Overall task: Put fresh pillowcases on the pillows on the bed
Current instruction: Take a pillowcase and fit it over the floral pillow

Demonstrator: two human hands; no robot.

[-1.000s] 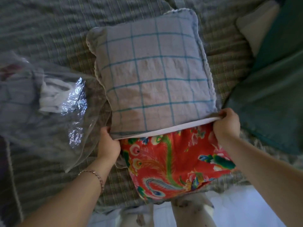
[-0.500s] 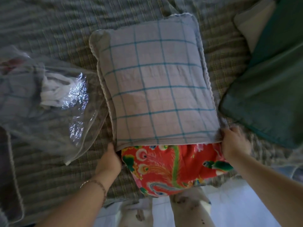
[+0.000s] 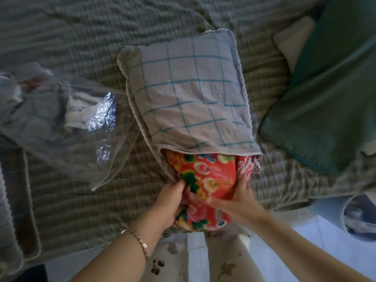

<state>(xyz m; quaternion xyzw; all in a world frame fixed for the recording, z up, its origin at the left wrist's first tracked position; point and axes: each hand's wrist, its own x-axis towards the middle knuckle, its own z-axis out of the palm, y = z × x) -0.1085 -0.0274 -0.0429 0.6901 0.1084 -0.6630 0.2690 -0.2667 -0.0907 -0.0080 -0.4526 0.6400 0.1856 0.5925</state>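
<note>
on the olive plaid bed (image 3: pixel 81 190) we see the left hand (image 3: pixel 171 198) bunching the red floral pillow (image 3: pixel 211 171), the right hand (image 3: pixel 240 198) pressing it, fingers spread.

I see the pillow (image 3: pixel 207 176) lying mid-bed (image 3: pixel 81 37). It is red with a loud floral print, and its far part sits inside the pillowcase (image 3: pixel 189 98) while its bunched near end sticks out toward the bed's near edge. The pillowcase is grey with a teal grid and scalloped trim; its far end tilts slightly left, and its mouth faces near and is rumpled along the opening.
</note>
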